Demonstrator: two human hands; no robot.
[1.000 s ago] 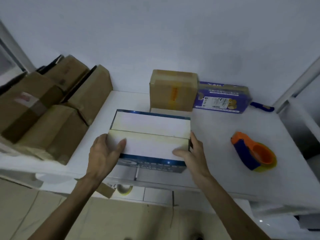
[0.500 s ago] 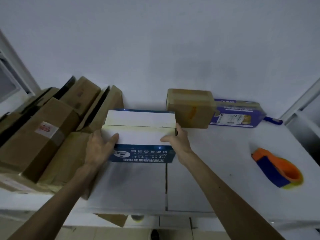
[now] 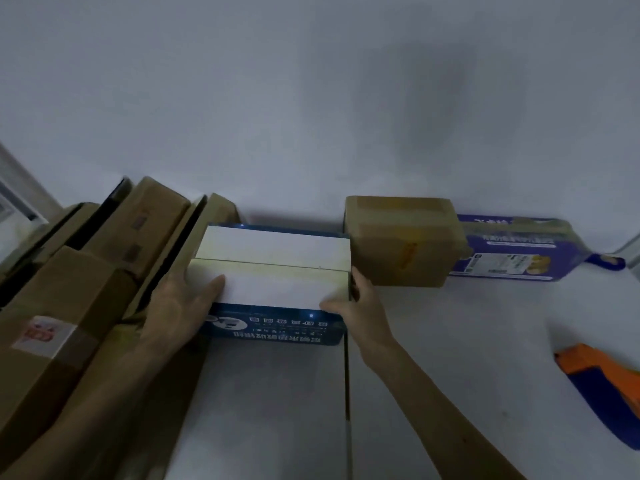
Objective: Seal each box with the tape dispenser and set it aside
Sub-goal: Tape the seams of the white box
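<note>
A blue box with white top flaps (image 3: 277, 265) sits at the back of the white table, between the brown stack on the left and a taped brown box (image 3: 401, 240). My left hand (image 3: 180, 306) holds its left end, thumb lying on the top flap. My right hand (image 3: 360, 310) grips its right front corner, thumb on the flap. The orange and blue tape dispenser (image 3: 602, 386) lies untouched on the table at the far right, partly cut off by the frame edge.
Several brown cartons (image 3: 69, 299) lean in a stack along the left. A purple printed box (image 3: 516, 251) lies against the wall behind the taped brown box. The white table (image 3: 450, 358) has a seam down its middle.
Both hands have pushed the blue box from the table's front edge back toward the wall, beside the brown cartons. The view has shifted forward and left.
</note>
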